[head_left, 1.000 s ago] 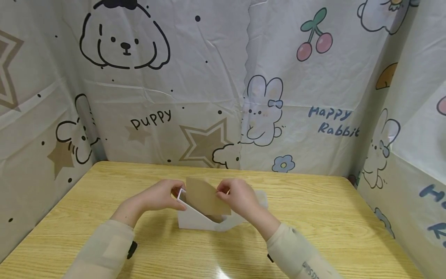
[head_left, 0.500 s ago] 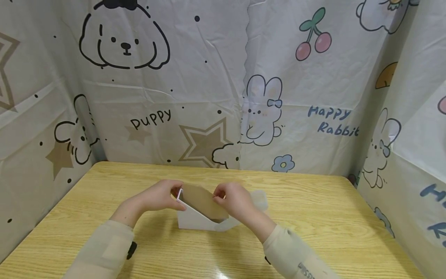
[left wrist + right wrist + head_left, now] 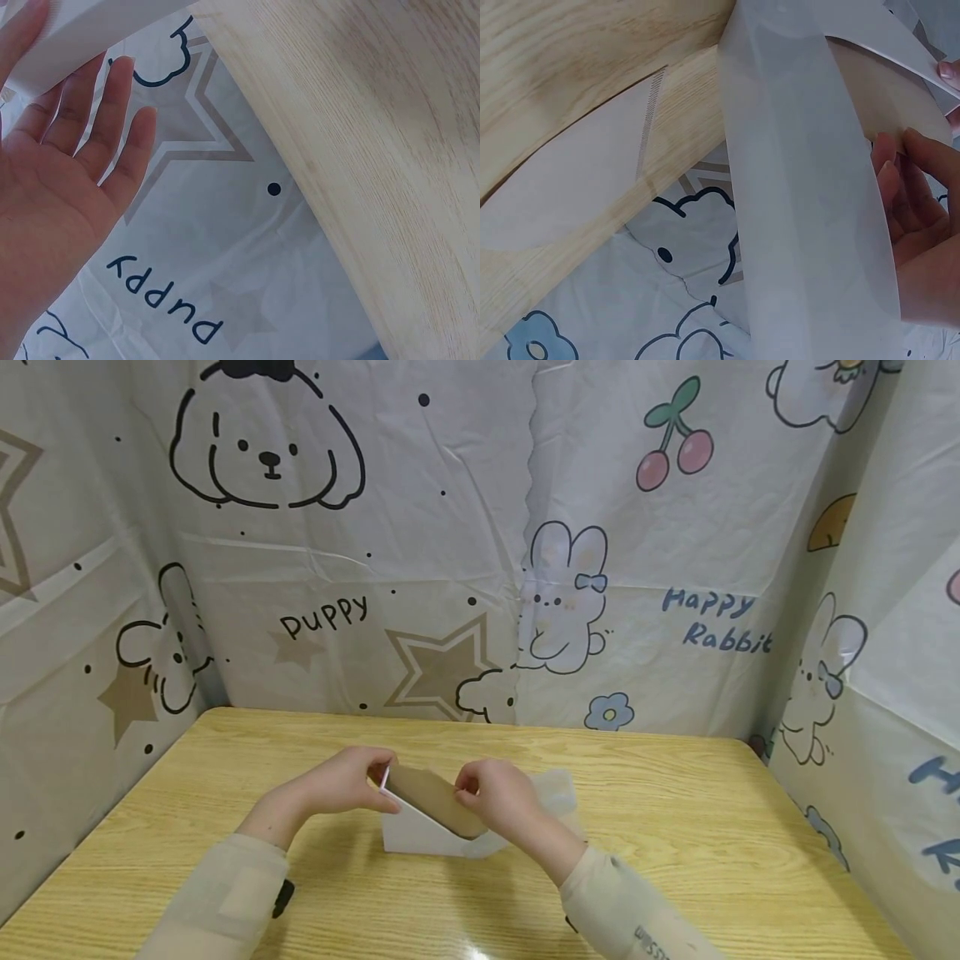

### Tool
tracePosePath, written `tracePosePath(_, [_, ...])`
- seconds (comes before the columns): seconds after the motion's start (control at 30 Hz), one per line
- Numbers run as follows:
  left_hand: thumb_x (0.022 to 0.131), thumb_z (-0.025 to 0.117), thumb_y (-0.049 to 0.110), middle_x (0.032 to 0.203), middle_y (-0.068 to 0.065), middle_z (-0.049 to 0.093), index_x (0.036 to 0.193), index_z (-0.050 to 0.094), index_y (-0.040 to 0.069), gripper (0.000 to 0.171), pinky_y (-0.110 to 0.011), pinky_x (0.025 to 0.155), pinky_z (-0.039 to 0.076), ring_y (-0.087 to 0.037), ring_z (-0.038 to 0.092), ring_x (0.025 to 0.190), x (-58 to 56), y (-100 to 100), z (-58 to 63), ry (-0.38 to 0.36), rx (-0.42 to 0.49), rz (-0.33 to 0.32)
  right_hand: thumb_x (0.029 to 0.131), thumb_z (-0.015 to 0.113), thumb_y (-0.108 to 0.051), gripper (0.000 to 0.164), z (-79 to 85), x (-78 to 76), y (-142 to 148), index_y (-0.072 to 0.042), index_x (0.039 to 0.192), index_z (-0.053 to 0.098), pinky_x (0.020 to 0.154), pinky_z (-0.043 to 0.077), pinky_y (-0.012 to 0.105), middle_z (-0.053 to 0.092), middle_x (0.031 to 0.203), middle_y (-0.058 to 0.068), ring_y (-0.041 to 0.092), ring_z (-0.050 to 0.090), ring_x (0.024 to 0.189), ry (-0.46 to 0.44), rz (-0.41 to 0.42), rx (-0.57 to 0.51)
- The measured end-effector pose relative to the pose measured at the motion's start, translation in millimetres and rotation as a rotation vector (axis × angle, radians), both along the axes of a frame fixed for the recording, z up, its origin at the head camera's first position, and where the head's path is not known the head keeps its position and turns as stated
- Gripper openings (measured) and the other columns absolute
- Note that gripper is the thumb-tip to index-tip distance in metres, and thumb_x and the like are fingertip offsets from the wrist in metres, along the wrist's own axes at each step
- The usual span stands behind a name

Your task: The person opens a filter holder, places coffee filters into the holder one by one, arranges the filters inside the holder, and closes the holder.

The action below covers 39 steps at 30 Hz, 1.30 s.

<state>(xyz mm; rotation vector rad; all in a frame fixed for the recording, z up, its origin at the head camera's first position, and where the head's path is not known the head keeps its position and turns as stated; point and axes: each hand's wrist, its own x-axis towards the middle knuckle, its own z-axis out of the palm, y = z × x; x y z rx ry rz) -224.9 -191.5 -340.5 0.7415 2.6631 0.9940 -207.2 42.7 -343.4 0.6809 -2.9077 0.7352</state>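
Note:
A white box (image 3: 420,833) with a slanted open top, like a magazine file, stands mid-table. My left hand (image 3: 345,781) grips its tall left end, thumb on the near side. In the left wrist view, the fingers of that hand (image 3: 60,180) lie against the white box (image 3: 82,37). A brown card or paper sheet (image 3: 435,797) sits mostly inside the box, its upper part showing. With thumb and fingertips my right hand (image 3: 498,793) pinches the sheet's top edge; the right wrist view shows this pinch on the brown sheet (image 3: 881,86). The sheet's lower part is hidden.
A whitish translucent flap (image 3: 558,789) extends at the box's right end, behind the right hand. The wooden table (image 3: 675,827) is bordered by printed cloth (image 3: 450,543) at the back and both sides.
The brown sheet has gone down into the box, so less of it shows. My right hand has moved down and slightly left with it. The left hand stays on the box.

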Motion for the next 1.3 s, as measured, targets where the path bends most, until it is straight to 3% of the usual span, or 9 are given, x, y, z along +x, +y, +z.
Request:
tracePosePath(0.5, [0.076, 0.077, 0.022, 0.084, 0.000, 0.061, 0.088, 0.058, 0.011, 0.025, -0.032, 0.071, 0.044, -0.013, 0.054, 0.078, 1.2, -0.1, 1.6, -0.013, 0.010, -0.002, 0.083, 0.069, -0.016, 0.009, -6.2, 1.6, -3.8, -0.013, 0.075, 0.068, 0.058, 0.041, 0.021, 0.063, 0.070, -0.004, 0.005, 0.050, 0.062, -0.007, 0.016, 0.034])
tracePosePath(1.3, [0.076, 0.077, 0.023, 0.084, 0.000, 0.062, 0.089, 0.059, 0.011, 0.026, -0.032, 0.072, 0.045, -0.013, 0.056, 0.079, 0.2, -1.5, 0.4, -0.018, 0.022, -0.008, 0.081, 0.070, -0.015, 0.010, -16.6, 2.8, -7.9, -0.013, 0.073, 0.067, 0.053, 0.038, 0.021, 0.062, 0.066, -0.005, 0.005, 0.049, 0.058, 0.026, 0.018, 0.076])
